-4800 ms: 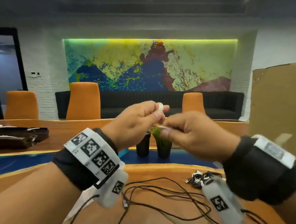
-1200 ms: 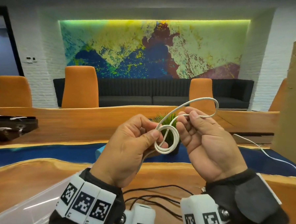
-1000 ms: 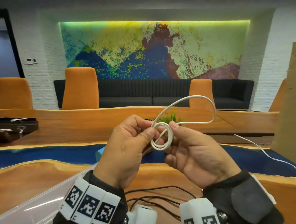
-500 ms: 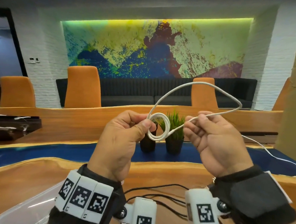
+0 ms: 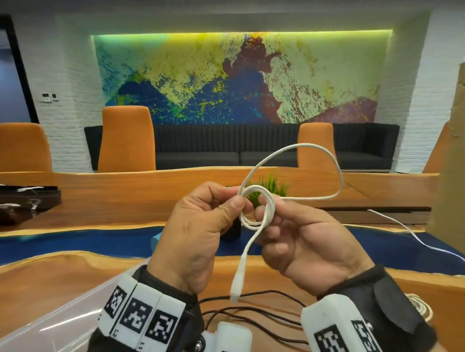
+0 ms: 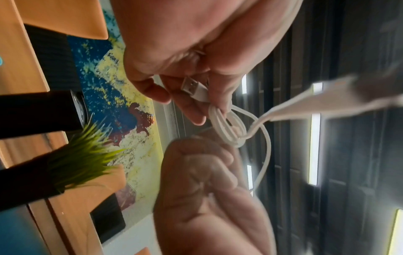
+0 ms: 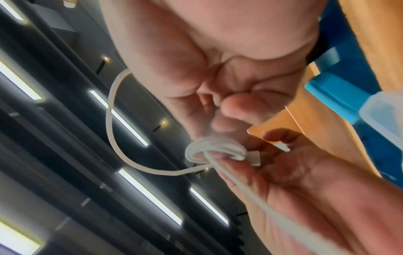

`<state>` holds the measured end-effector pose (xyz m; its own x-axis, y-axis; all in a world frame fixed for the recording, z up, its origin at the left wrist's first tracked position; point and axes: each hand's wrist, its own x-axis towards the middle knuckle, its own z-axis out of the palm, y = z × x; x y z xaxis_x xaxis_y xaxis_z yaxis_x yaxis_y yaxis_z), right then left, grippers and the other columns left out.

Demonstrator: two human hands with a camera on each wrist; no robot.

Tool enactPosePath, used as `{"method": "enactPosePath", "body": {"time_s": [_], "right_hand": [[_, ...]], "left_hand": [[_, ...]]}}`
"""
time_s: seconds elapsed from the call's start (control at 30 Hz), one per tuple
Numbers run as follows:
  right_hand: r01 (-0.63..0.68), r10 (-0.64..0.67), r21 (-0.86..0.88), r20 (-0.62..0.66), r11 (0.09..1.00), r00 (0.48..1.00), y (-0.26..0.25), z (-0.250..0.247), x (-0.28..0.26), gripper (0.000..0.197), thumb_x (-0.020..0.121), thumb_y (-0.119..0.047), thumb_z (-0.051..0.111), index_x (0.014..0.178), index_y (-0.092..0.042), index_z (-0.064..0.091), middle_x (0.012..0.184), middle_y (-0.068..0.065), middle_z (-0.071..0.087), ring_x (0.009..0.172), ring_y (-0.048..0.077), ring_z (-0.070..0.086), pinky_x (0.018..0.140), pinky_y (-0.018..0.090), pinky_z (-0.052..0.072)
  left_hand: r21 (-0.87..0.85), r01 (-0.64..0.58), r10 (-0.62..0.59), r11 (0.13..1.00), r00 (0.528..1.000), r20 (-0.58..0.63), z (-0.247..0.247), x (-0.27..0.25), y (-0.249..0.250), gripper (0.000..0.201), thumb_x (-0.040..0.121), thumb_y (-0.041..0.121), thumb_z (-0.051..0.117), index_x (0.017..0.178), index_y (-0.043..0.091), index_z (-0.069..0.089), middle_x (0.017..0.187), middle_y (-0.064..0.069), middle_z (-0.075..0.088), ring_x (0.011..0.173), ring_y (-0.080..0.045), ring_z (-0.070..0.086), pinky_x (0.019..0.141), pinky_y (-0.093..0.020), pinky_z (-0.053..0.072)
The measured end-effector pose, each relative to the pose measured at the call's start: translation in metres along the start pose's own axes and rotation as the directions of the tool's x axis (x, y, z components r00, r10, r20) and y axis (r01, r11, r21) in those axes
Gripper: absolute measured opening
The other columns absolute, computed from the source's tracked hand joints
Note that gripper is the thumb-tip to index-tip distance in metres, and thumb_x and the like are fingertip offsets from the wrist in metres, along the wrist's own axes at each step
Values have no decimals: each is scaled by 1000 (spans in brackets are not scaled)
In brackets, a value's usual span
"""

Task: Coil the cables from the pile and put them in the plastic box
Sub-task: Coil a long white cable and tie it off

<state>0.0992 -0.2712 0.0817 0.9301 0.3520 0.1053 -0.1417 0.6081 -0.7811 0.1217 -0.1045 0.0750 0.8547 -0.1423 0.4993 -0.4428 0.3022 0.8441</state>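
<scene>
Both hands are raised above the table, with a white cable (image 5: 256, 209) between them. My left hand (image 5: 235, 203) pinches a small coil of it between thumb and fingers. In the left wrist view its USB plug (image 6: 194, 88) lies under those fingers beside the coil (image 6: 226, 127). My right hand (image 5: 263, 215) grips the coil's right side, its fingers curled around the strands. A wide loop (image 5: 334, 167) arcs up and right from the coil. The other connector end (image 5: 236, 286) hangs down between my wrists. The clear plastic box (image 5: 56, 322) sits at the lower left.
Black cables (image 5: 259, 311) sprawl on the wooden table under my wrists. A coiled pale cable (image 5: 421, 307) lies at the right, and a thin white cable (image 5: 416, 239) trails across the blue strip. Two potted plants (image 5: 266, 185) stand behind my hands. Cardboard (image 5: 463, 161) rises at the right.
My right hand has come back from the right to the coil, bringing the loop with it. The cable's connector end now hangs down between my hands.
</scene>
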Motion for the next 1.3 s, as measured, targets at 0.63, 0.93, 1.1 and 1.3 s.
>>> {"method": "enactPosePath", "body": {"time_s": [0.63,0.93,1.1,1.3], "right_hand": [[123,-857,-947,-208,298,470,-59,-47,-24,40,85,-73,43,93,-40,64,81,-4,65,77,21,56,73,49,52],[-275,-833,-945,-6,-176,553,-48,-62,-15,17,92,-28,62,98,-18,76,90,1,64,90,24,56,83,43,50],[58,-704,-970,-130,237,698,-23,-33,-3,14,95,-20,61,88,-19,72,79,-1,72,76,16,67,69,29,58],[335,-362,-137,-296,932,884,-21,-7,-6,21,100,-13,47,97,-6,67,82,11,68,69,15,66,64,24,59]], "left_hand": [[563,-93,267,821,934,-236,-63,16,19,15,90,9,69,86,23,71,85,3,74,84,-6,68,75,-18,52],[-6,97,-95,995,969,-229,-41,11,30,8,90,12,61,94,14,68,77,-3,72,68,-11,64,57,-19,52],[-130,136,-149,982,985,-93,-11,2,22,18,79,21,62,95,15,66,77,-1,72,64,-5,64,54,-17,50],[-67,133,-136,989,990,-47,-5,0,17,12,87,18,59,97,16,67,78,0,73,68,-6,65,56,-20,47]]}}
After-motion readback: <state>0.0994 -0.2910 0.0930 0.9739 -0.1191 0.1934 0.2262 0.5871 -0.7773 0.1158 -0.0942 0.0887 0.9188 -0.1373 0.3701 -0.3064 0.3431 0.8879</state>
